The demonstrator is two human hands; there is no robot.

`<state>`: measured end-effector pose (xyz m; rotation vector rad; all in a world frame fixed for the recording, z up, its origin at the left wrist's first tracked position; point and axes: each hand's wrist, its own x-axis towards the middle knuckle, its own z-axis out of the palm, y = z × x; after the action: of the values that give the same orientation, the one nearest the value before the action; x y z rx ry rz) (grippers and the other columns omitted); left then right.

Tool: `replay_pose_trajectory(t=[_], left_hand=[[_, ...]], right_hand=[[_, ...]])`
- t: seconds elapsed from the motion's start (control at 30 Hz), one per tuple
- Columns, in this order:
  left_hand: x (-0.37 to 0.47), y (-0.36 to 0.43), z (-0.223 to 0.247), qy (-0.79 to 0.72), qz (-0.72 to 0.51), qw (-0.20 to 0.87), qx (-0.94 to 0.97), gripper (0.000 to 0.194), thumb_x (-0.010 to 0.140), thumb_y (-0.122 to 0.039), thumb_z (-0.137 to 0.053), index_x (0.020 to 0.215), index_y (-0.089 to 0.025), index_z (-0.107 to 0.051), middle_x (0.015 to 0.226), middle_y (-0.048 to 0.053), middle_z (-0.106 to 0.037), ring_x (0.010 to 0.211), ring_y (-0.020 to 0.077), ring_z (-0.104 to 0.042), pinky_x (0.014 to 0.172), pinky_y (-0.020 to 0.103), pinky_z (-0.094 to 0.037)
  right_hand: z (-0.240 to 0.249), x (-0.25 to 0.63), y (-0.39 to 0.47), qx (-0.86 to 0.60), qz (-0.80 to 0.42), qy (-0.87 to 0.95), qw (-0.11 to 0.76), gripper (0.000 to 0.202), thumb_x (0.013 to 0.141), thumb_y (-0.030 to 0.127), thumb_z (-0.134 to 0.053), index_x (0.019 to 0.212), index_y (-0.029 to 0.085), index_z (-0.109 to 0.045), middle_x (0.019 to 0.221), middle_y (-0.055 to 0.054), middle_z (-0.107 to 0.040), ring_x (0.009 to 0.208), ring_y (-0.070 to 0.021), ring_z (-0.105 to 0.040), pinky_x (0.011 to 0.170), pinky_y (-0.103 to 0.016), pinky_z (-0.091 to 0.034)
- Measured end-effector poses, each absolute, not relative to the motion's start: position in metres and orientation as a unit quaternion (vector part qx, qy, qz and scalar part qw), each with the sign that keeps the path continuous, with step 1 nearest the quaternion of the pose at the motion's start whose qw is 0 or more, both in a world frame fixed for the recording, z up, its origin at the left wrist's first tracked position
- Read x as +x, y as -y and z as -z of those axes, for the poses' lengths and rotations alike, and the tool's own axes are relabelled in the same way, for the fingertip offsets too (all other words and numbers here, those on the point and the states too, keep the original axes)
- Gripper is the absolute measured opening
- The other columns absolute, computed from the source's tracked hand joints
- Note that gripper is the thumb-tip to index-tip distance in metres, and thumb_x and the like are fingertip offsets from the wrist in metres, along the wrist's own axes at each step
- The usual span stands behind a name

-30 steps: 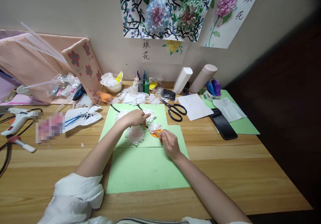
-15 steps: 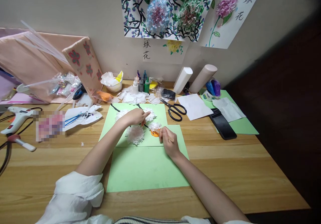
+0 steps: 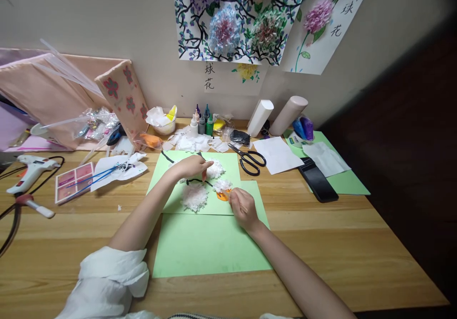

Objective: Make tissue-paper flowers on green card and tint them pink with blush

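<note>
Two overlapping green sheets [image 3: 210, 243] lie on the table; the upper one bears fluffy white flowers [image 3: 194, 196], black stems and a small orange piece [image 3: 223, 195]. My left hand [image 3: 193, 167] rests over the flowers on the upper sheet, its fingers apart near the upper right flower [image 3: 215, 168], with nothing held. My right hand [image 3: 244, 207] is closed around a thin light-coloured stick [image 3: 243, 208], whose tip is at the orange piece, just below the smallest white flower [image 3: 222, 185].
Black-handled scissors [image 3: 250, 161], a white paper [image 3: 277, 154] and a black phone [image 3: 318, 180] lie to the right. Small paint bottles [image 3: 202, 124] stand behind. A glue gun [image 3: 30, 174] and cotton swabs [image 3: 96, 178] are at the left.
The whole view has shifted slightly, so things appear a little lower. My right hand has tilted slightly, its stick still at the orange piece. My left hand stays nearly in place.
</note>
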<state>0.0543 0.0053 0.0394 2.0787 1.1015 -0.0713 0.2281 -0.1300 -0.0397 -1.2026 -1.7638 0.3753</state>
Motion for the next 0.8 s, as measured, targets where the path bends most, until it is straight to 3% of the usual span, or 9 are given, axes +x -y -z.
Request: replay_pose_trajectory(t=[0.13,0.3,0.47,0.57,0.67,0.8], left_hand=[[0.047,-0.02,-0.03,-0.508,-0.043,0.292,0.809,0.064,0.088,-0.054,-0.021,0.069,-0.016,-0.07,0.078,0.005,-0.068,0.072,0.0187,-0.059,0.071,0.026,-0.042],[0.033,-0.033,-0.019,-0.544,-0.083,0.187,0.814,0.042,0.087,-0.041,-0.035,0.096,-0.018,-0.069,0.111,0.01,-0.06,0.103,0.0269,-0.051,0.09,0.037,-0.037],[0.03,-0.035,-0.004,-0.491,-0.074,0.163,0.853,0.036,0.085,-0.044,-0.043,0.112,-0.029,-0.063,0.133,0.005,-0.046,0.119,0.0283,-0.038,0.098,0.042,-0.031],[0.033,-0.036,0.006,-0.473,-0.075,0.16,0.863,0.039,0.087,-0.045,-0.04,0.118,-0.029,-0.057,0.13,0.005,-0.049,0.117,0.027,-0.039,0.097,0.042,-0.033],[0.035,-0.038,0.011,-0.465,-0.087,0.15,0.868,0.04,0.088,-0.044,-0.04,0.119,-0.027,-0.057,0.128,0.006,-0.05,0.115,0.0262,-0.04,0.096,0.042,-0.034],[0.037,-0.038,0.013,-0.457,-0.109,0.138,0.872,0.036,0.087,-0.041,-0.043,0.114,-0.025,-0.059,0.121,0.005,-0.055,0.111,0.0249,-0.042,0.095,0.04,-0.035]], right_hand=[[0.04,0.235,0.136,-0.454,-0.147,0.716,0.509,0.036,0.092,0.018,-0.027,0.059,0.021,-0.04,0.05,0.001,-0.041,0.049,-0.0138,-0.04,0.051,-0.028,-0.031],[0.041,0.236,0.134,-0.491,-0.175,0.678,0.518,0.035,0.093,0.021,-0.026,0.062,0.021,-0.041,0.055,0.001,-0.044,0.052,-0.0137,-0.044,0.052,-0.027,-0.034],[0.03,0.239,0.127,-0.613,-0.149,0.645,0.432,0.019,0.093,0.027,-0.032,0.088,0.02,-0.049,0.083,-0.006,-0.057,0.078,-0.0183,-0.055,0.068,-0.03,-0.043],[0.026,0.245,0.125,-0.627,-0.122,0.685,0.35,0.021,0.094,0.028,-0.032,0.099,0.02,-0.05,0.095,-0.008,-0.061,0.089,-0.0214,-0.057,0.073,-0.033,-0.045],[0.026,0.25,0.123,-0.627,-0.123,0.721,0.268,0.024,0.094,0.027,-0.032,0.096,0.02,-0.055,0.097,-0.009,-0.065,0.091,-0.0229,-0.06,0.073,-0.034,-0.047],[0.03,0.254,0.119,-0.628,-0.131,0.734,0.224,0.028,0.093,0.025,-0.032,0.106,0.018,-0.056,0.106,-0.011,-0.066,0.101,-0.0244,-0.06,0.082,-0.038,-0.049]])
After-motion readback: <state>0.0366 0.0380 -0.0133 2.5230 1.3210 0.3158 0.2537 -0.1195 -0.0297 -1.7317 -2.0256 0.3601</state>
